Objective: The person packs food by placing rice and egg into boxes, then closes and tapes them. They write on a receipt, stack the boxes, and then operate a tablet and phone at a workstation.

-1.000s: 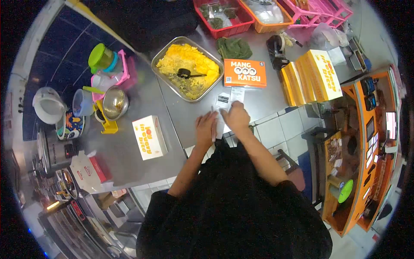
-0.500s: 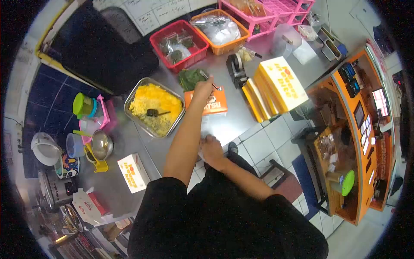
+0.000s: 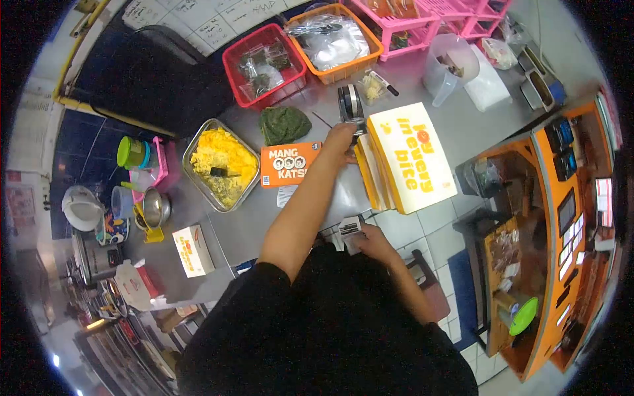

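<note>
My left hand (image 3: 340,140) reaches across the steel table to the black tape dispenser (image 3: 350,102), fingers closed at its front end. Whether they pinch the tape itself is hidden. Low by the table's front edge, my right hand (image 3: 373,241) grips a white printed paper slip (image 3: 349,228). Left of my left forearm lies a flat orange printed card (image 3: 274,177), with a white slip (image 3: 286,196) partly under it. Behind the card is a crumpled dark green cloth (image 3: 285,125). Yellow-and-white printed boxes (image 3: 413,158) stand right of my left hand.
A steel tray of yellow shredded food (image 3: 224,155) holds a black scoop. Red (image 3: 254,102) and orange (image 3: 337,74) baskets with plastic packs stand behind. Farther right are pink racks (image 3: 403,39) and a clear jug (image 3: 449,69). A small printed box (image 3: 193,251) sits left.
My left hand has moved right, from above the orange card and green cloth to the tape dispenser. My right hand has shifted right, and the white slip in it now shows clearly.
</note>
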{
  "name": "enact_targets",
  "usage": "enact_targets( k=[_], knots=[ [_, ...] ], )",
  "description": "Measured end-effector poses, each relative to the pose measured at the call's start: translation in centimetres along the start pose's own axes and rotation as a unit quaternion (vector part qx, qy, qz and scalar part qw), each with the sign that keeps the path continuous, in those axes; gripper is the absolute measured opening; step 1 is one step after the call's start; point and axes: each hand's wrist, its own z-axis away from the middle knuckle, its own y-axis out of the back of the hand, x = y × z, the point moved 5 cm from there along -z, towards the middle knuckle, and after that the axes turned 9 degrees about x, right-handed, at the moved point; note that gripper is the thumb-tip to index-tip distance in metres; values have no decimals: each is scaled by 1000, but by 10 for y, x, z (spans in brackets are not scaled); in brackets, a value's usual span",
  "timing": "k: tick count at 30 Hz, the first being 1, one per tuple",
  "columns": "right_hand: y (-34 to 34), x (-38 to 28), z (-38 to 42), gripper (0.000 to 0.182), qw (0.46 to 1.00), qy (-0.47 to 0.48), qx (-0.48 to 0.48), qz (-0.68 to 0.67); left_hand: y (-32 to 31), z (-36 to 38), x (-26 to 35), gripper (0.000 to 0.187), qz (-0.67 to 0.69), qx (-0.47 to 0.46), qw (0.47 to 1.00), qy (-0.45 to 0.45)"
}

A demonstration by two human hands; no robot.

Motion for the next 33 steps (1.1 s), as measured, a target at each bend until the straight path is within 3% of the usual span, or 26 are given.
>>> enact_targets(
  k=[2,4,6,8,9,12,15,20,26,28,29,30,31,33],
  knots=[
    [10,-17,-13,26,999,-34,-23,-8,-18,-9,-1,21,-4,-138,986,96],
    [16,-27,-27,27,991,69,38,112,-19,-1,9,20,21,-145,983,115],
    [11,-3,-37,31,985,70,46,154,-18,-6,7,19,41,-150,979,133],
    [15,4,-38,31,980,24,152,128,-15,-28,-5,19,76,-144,979,126],
    [11,9,-39,32,981,17,142,134,-15,-32,-7,19,73,-140,980,124],
    [11,3,-36,33,983,-8,149,110,-14,-25,5,17,145,-74,984,72],
    [9,10,-36,35,983,-3,161,88,3,-9,41,15,56,-2,997,-46],
    [12,11,-35,37,981,17,153,122,15,-41,24,14,147,-7,989,-30],
    [16,-4,-33,36,982,8,143,123,10,-44,-19,14,210,23,971,-113],
    [13,3,-37,31,976,35,121,177,15,-48,-22,22,18,130,949,-287],
    [14,-3,-38,31,976,35,117,178,14,-39,-11,22,20,133,949,-285],
    [16,-8,-36,29,983,27,125,128,11,-27,7,23,-162,182,906,-346],
    [16,-13,-35,27,988,18,130,78,8,-16,24,24,-338,224,827,-389],
    [16,-19,-33,26,983,59,133,112,9,-23,32,26,-465,165,775,-394]
  ],
)
